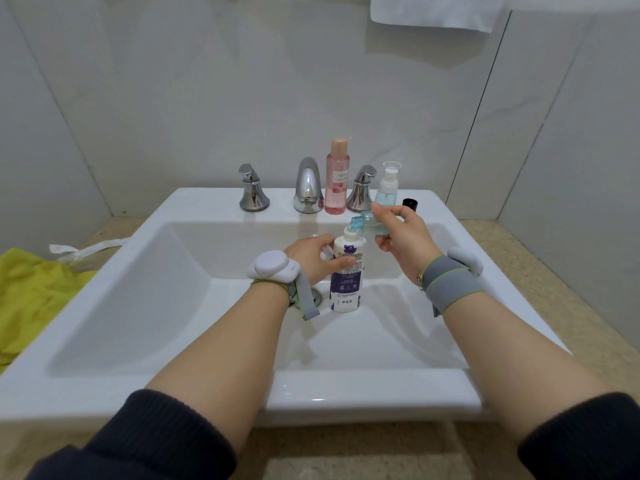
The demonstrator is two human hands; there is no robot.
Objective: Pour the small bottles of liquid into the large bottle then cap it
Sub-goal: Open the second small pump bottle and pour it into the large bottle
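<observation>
Mid-pour: R hand (403, 233) tips small blue bottle (372, 225) into large bottle (347, 268), L hand (317, 259) gripping it; pink bottle (336, 178) + capping left

White-and-purple large bottle (347, 271), teal small bottle (371, 226), pink bottle (336, 178), white sink (207, 299), yellow-green cloth (31, 292)
</observation>
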